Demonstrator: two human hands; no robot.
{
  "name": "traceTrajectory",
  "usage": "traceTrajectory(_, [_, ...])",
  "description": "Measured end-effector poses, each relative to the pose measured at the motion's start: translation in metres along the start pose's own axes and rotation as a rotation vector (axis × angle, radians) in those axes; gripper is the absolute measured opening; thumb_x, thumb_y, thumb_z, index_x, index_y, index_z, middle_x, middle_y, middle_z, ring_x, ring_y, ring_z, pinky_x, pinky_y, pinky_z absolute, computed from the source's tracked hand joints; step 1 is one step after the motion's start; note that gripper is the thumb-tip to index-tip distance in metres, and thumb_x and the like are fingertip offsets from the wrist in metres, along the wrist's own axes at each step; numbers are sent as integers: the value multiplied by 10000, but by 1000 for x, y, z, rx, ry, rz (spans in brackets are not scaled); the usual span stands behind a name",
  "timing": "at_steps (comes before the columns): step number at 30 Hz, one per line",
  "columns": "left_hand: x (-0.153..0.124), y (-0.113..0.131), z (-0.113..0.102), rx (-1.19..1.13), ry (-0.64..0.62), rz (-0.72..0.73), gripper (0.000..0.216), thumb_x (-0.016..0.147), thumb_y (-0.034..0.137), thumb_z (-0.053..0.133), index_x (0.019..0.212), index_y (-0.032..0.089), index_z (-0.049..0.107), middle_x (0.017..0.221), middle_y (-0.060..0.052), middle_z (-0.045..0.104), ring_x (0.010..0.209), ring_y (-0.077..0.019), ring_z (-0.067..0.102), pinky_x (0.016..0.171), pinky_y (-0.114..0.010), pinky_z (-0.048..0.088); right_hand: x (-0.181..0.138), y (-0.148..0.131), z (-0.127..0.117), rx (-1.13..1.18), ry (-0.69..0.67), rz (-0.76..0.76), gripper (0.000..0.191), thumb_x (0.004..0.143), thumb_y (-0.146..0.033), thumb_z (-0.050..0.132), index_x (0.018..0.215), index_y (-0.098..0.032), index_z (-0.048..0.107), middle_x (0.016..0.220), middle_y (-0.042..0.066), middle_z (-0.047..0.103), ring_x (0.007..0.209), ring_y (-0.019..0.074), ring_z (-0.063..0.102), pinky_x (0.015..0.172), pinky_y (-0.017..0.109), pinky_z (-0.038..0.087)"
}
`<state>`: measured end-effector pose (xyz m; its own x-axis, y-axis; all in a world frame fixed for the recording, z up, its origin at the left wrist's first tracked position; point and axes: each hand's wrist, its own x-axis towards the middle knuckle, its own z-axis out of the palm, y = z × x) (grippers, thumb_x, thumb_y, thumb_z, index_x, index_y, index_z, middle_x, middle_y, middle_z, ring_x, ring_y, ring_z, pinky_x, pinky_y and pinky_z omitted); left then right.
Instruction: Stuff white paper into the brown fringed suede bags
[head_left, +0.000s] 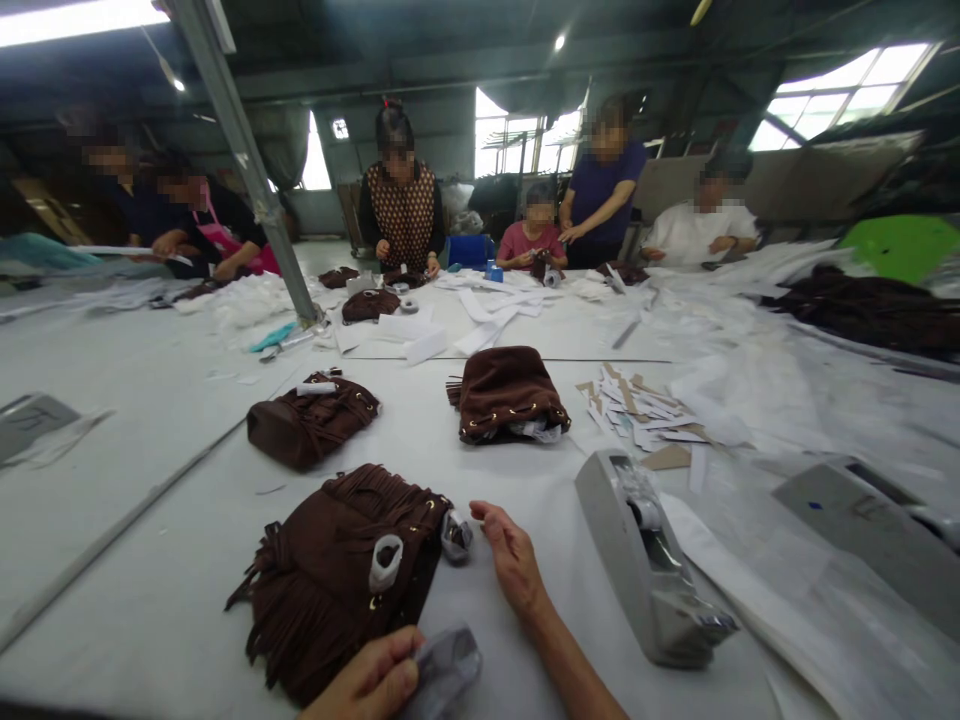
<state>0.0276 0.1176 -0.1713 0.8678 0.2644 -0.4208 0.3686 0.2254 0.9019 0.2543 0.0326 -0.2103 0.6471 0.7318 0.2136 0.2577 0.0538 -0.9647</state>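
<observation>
A brown fringed suede bag [330, 590] lies on the white table [150, 480] right in front of me. A white paper-wrapped tab [385, 562] sits on its top. At the bottom edge my left hand [371, 682] is closed around a grey wrapped piece [446, 668] beside the bag's near corner. My right hand [510, 555] rests on the table just right of the bag, fingers loosely apart and holding nothing. Its fingertips are close to a second grey wrapped piece [456, 535] at the bag's edge.
A grey tape dispenser [645, 565] stands right of my right hand, another [862, 520] farther right. Two more brown bags [311, 422] [506, 395] lie ahead, with paper scraps [645, 410] beside them. A slanted metal pole [255, 190] rises at left. Several people work at the table's far side.
</observation>
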Motion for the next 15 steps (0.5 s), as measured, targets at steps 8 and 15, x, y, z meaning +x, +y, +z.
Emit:
traceTrajectory(8, [0,-9,2,-45,59,8,577,665,623,664,1066,208,674,1018,-52,667,1031,-267,529,958,-354,404,-34,-5,3,-184,12,52,395,869,-254,481,1258,-196,515,1191,99,606,996,206,605,892,361,489])
traceTrajectory(15, [-7,-11,-1,-185,87,-6,558,618,583,728,1022,202,687,974,-74,686,1073,-292,533,990,-394,380,-8,1,23,-262,-167,4,613,729,-50,533,1325,-164,444,1094,98,610,870,171,628,844,317,492])
